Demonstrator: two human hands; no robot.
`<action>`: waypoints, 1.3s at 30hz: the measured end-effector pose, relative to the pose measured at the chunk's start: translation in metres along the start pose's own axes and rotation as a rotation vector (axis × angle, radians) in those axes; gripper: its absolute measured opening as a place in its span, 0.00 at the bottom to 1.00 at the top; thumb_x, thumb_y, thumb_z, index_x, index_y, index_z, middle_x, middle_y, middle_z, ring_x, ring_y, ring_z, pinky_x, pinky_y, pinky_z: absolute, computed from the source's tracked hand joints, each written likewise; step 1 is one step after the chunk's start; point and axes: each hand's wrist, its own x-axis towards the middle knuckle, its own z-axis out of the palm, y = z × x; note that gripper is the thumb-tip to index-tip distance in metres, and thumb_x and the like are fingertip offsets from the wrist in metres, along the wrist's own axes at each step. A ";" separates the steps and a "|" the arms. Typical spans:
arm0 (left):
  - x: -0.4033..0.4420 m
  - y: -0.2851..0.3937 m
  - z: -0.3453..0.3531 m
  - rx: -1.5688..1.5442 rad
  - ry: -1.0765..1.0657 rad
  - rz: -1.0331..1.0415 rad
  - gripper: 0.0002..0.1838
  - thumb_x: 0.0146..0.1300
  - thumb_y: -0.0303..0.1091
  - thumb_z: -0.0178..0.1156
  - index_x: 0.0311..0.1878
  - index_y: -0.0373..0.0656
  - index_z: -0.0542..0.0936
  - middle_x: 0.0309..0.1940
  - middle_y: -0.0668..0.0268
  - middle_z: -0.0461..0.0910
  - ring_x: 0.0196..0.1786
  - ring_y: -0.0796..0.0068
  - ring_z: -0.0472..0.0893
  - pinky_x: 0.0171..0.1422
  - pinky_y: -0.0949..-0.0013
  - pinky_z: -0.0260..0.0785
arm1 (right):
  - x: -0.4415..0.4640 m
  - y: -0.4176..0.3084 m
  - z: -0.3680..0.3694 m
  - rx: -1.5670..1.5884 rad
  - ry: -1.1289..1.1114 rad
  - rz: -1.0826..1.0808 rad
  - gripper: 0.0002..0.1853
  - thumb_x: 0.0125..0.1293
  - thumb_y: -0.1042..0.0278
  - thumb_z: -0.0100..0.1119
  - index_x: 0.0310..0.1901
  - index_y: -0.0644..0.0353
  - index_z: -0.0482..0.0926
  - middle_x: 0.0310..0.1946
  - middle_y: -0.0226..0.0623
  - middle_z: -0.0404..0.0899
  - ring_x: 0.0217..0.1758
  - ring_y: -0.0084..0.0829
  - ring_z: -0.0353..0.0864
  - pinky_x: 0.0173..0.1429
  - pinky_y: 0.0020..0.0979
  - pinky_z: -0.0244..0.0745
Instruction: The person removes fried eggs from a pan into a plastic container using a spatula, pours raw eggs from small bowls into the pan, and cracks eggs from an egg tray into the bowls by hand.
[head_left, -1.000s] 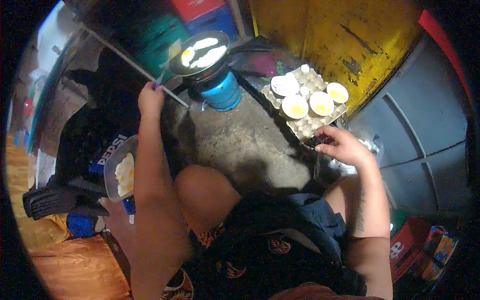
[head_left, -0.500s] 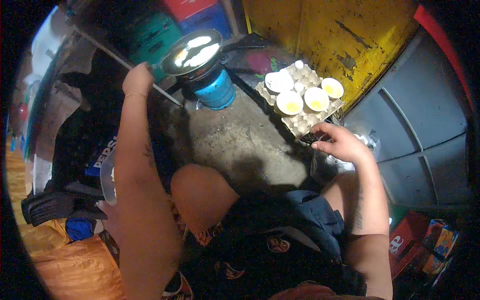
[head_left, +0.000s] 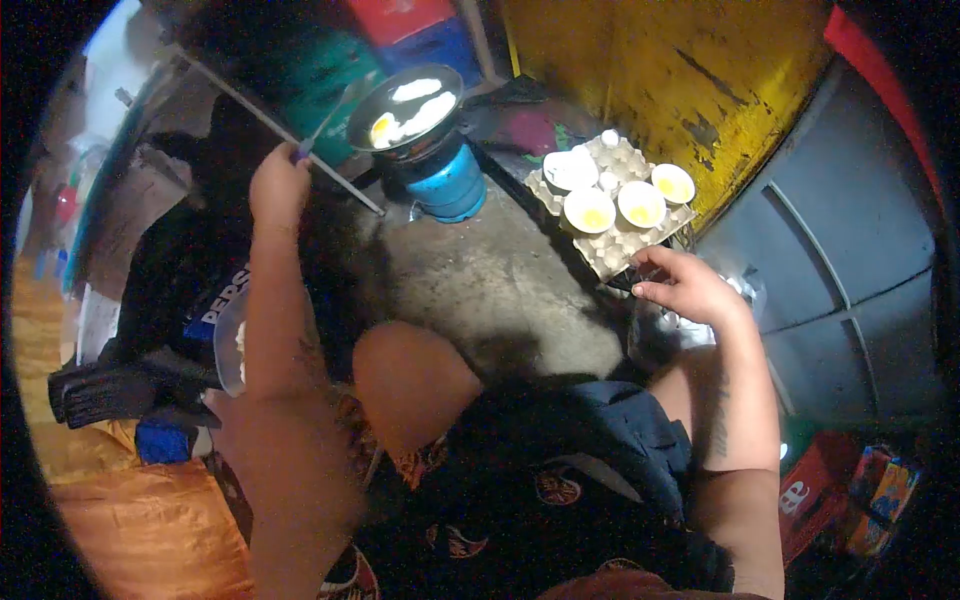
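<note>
My left hand (head_left: pixel 280 185) is closed round the purple handle of a spatula (head_left: pixel 326 122), whose blurred grey blade points up beside the pan. The black frying pan (head_left: pixel 440 127) sits on a burner over a small blue gas cylinder (head_left: pixel 450 185). White egg portions (head_left: pixel 424 112) lie in it, with a yellow yolk (head_left: pixel 382 128) showing at the near left. My right hand (head_left: pixel 685 285) hangs with curved fingers and thumb apart, near the egg tray's front corner. That cardboard egg tray (head_left: pixel 610 255) carries several white bowls, three with yellow yolk in them (head_left: pixel 592 212), and whole eggs (head_left: pixel 610 138).
A worn yellow panel (head_left: pixel 660 70) rises behind the tray, with a grey metal door (head_left: pixel 830 260) at the right. A clear plastic container (head_left: pixel 230 345) stands by my left forearm. Green crates (head_left: pixel 320 75) are behind the pan. A plastic bag (head_left: pixel 690 330) lies below my right hand.
My left hand and the spatula have drawn back from the pan's edge, and the yolk now shows. The pan and tray appear shifted slightly right with the view. My right hand stays nearly still.
</note>
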 end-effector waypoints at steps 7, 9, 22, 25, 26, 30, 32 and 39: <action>-0.056 0.021 0.011 -0.248 -0.005 -0.070 0.16 0.62 0.38 0.62 0.51 0.42 0.81 0.45 0.51 0.83 0.49 0.47 0.81 0.53 0.55 0.72 | -0.002 -0.006 -0.002 0.012 -0.031 0.045 0.21 0.61 0.61 0.67 0.54 0.61 0.77 0.45 0.47 0.82 0.50 0.40 0.82 0.56 0.37 0.75; -0.066 0.029 0.000 -0.239 -0.056 -0.053 0.17 0.61 0.39 0.63 0.51 0.42 0.82 0.45 0.51 0.83 0.49 0.47 0.81 0.53 0.54 0.72 | -0.003 -0.003 0.000 -0.003 -0.026 0.032 0.21 0.61 0.61 0.67 0.53 0.61 0.77 0.45 0.47 0.82 0.49 0.40 0.82 0.55 0.37 0.75; -0.070 0.024 0.008 -0.090 -0.077 -0.082 0.16 0.61 0.40 0.62 0.50 0.43 0.82 0.42 0.50 0.83 0.47 0.47 0.82 0.51 0.52 0.72 | -0.005 0.000 0.003 0.017 -0.027 0.050 0.19 0.63 0.65 0.66 0.54 0.62 0.76 0.40 0.40 0.82 0.45 0.31 0.80 0.50 0.33 0.75; -0.074 0.027 0.010 -0.110 -0.022 -0.107 0.16 0.61 0.40 0.62 0.50 0.44 0.81 0.41 0.50 0.84 0.46 0.47 0.82 0.51 0.52 0.72 | -0.007 0.000 0.004 0.014 -0.029 0.048 0.19 0.63 0.66 0.66 0.54 0.62 0.76 0.41 0.40 0.82 0.46 0.32 0.80 0.52 0.33 0.75; -0.077 0.029 0.008 -0.121 -0.003 -0.114 0.16 0.61 0.39 0.62 0.51 0.44 0.81 0.41 0.50 0.84 0.46 0.48 0.82 0.51 0.52 0.72 | -0.007 0.000 0.003 0.006 -0.027 0.043 0.19 0.63 0.66 0.66 0.54 0.62 0.76 0.41 0.40 0.82 0.46 0.32 0.80 0.52 0.33 0.75; -0.076 0.027 0.002 -0.117 0.058 -0.078 0.15 0.61 0.39 0.62 0.51 0.46 0.81 0.42 0.50 0.83 0.46 0.47 0.82 0.49 0.52 0.73 | -0.009 -0.005 0.004 -0.023 -0.032 0.042 0.19 0.63 0.66 0.66 0.54 0.61 0.76 0.41 0.40 0.82 0.46 0.32 0.80 0.52 0.33 0.75; -0.074 0.031 -0.003 -0.034 0.033 -0.076 0.14 0.61 0.39 0.62 0.50 0.48 0.81 0.42 0.52 0.83 0.46 0.48 0.81 0.48 0.51 0.73 | -0.007 -0.006 0.005 -0.030 -0.037 0.039 0.19 0.63 0.66 0.66 0.54 0.61 0.76 0.41 0.40 0.82 0.46 0.32 0.80 0.52 0.34 0.75; -0.044 0.042 0.013 0.097 -0.010 0.013 0.13 0.61 0.40 0.61 0.49 0.51 0.82 0.42 0.54 0.82 0.47 0.51 0.81 0.48 0.52 0.74 | -0.005 -0.002 0.006 -0.031 -0.025 0.025 0.19 0.63 0.67 0.66 0.54 0.61 0.76 0.42 0.41 0.83 0.47 0.32 0.81 0.53 0.34 0.75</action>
